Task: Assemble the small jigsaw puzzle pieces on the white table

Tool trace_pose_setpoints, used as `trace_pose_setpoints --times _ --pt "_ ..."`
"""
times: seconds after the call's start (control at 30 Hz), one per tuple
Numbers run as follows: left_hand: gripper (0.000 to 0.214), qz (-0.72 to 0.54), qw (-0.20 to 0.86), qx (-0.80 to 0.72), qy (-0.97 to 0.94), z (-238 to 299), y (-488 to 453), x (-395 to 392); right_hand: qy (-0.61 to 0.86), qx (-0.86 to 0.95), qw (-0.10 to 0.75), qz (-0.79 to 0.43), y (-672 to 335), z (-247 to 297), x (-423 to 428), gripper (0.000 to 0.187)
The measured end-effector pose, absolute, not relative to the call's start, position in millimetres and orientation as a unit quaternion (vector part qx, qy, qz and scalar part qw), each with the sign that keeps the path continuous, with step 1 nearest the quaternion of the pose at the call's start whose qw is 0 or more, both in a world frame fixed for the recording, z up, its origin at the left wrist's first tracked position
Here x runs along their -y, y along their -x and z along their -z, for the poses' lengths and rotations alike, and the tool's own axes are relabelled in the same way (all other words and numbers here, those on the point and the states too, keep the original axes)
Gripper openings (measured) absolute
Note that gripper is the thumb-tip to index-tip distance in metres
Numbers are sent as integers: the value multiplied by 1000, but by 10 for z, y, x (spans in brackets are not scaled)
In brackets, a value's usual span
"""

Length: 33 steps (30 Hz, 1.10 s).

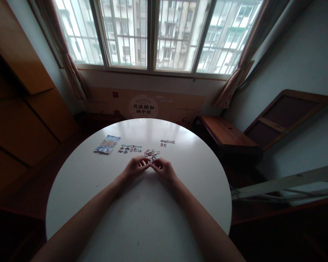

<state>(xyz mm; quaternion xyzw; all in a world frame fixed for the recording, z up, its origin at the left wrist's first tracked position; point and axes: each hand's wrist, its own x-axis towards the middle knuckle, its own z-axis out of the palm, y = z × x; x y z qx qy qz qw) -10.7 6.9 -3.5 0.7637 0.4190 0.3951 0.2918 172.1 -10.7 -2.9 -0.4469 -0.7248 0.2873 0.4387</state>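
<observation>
A loose pile of small jigsaw pieces (152, 154) lies on the round white table (150, 214). At the near edge of this pile, my left hand (136, 165) and my right hand (164, 168) almost meet. The fingers of both are bent into a pinch, with the thumb tips close together. Small jigsaw bits show at the fingertips, partly covered by the fingers, and their outlines are hard to make out. Left of the pile are several spread pieces (129, 148) in rough rows. A smaller group of pieces (167, 142) sits beyond it to the right.
A colourful picture sheet or packet (108, 144) rests on the table's left side. Past the right edge stand a brown wooden bench (224, 133) and a leaning framed panel (287, 114). Wooden cabinets (43, 116) are at the left; barred windows (153, 36) face me.
</observation>
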Motion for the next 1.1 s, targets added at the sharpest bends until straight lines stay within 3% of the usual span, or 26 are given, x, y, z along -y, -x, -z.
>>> trace_pose_setpoints --times 0.93,1.1 --pt "21 -408 296 -398 -766 -21 71 -19 437 728 441 -290 -1721 23 101 21" --pt "31 -415 305 -388 -765 16 98 -52 435 728 446 -285 -1719 13 106 19"
